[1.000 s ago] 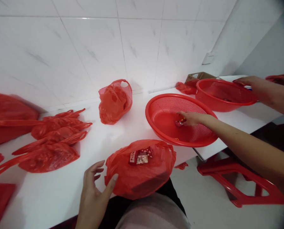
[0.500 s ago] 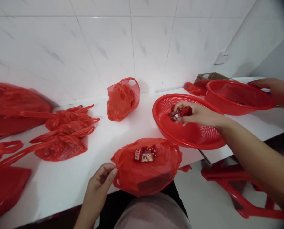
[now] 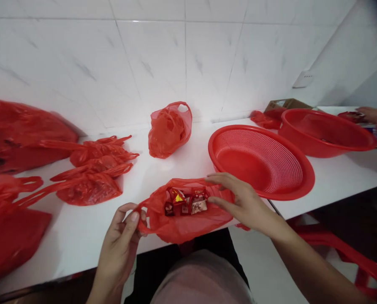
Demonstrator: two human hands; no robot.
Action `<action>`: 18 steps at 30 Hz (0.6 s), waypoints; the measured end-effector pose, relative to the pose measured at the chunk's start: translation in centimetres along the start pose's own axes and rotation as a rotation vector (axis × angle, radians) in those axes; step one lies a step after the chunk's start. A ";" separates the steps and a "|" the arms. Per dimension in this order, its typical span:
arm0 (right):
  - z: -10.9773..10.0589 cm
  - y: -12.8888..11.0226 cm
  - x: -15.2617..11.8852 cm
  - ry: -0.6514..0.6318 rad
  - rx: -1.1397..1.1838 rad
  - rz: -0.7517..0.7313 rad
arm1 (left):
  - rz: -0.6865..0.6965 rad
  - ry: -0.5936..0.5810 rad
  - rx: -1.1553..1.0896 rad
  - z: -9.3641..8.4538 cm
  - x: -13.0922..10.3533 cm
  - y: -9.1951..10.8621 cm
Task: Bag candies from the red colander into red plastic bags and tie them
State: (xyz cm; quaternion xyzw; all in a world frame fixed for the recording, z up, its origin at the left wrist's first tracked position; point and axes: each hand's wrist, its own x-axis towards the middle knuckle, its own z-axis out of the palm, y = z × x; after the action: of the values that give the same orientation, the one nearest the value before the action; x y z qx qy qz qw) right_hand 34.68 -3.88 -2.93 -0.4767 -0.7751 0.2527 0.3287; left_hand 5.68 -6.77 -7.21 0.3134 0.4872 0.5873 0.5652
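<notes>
A red plastic bag [image 3: 188, 230] lies at the table's front edge with its mouth spread. Several small wrapped packets [image 3: 186, 202], mostly red with one pale, rest inside it. My left hand [image 3: 125, 228] pinches the bag's left handle between thumb and fingers. At the bag's right side is my right hand [image 3: 242, 200], its fingers and thumb apart over the opening and nothing held in it. Just beyond that hand sits an oval red mesh basket [image 3: 245, 164], with no packets showing in it.
Knotted red bags [image 3: 90, 188] and larger red bags [image 3: 20, 131] cover the left. A crumpled red bag [image 3: 167, 131] stands near the tiled wall. A second red basket [image 3: 327, 131], a cardboard box [image 3: 286, 104] and another person's hand [image 3: 376, 116] are at right. A red stool [image 3: 334, 240] stands below.
My right hand has moved left from the mesh basket to the bag and let go of its packets, which now lie inside. The other person's hand has drawn away from the far basket.
</notes>
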 end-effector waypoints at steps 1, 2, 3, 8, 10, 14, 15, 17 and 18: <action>-0.4 0.3 -0.7 0.045 -0.045 0.017 | -0.012 0.007 0.005 -0.5 0.0 -0.1; -0.6 0.7 -1.4 0.048 -0.101 0.043 | -0.026 0.006 0.015 -0.8 -0.1 -0.1; -0.5 1.2 -2.2 0.012 -0.161 0.080 | -0.036 0.001 0.031 -1.0 -0.2 -0.3; 2.0 3.3 -5.2 -0.305 -0.410 0.301 | -0.089 -0.010 0.210 -0.9 -0.5 -1.3; 2.6 3.8 -5.5 -0.295 -0.496 0.344 | -0.140 -0.037 0.276 -1.0 -0.5 -1.7; 3.0 4.5 -4.9 -0.166 -0.591 0.340 | -0.171 -0.153 0.339 -2.2 -0.1 -1.6; 3.1 4.8 -4.7 -0.136 -0.601 0.327 | -0.143 -0.138 0.315 -2.5 0.0 -1.3; 3.4 5.3 -4.3 -0.103 -0.626 0.309 | -0.060 -0.055 0.194 -2.9 0.4 -0.3; 3.5 5.5 -4.1 -0.104 -0.639 0.307 | -0.016 -0.009 0.116 -3.0 0.6 0.3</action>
State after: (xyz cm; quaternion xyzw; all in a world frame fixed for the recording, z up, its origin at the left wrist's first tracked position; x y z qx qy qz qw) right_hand 36.53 -5.51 -10.25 -0.6529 -0.7500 0.0681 0.0814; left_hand 2.71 -6.81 -8.00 0.3445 0.5202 0.5521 0.5530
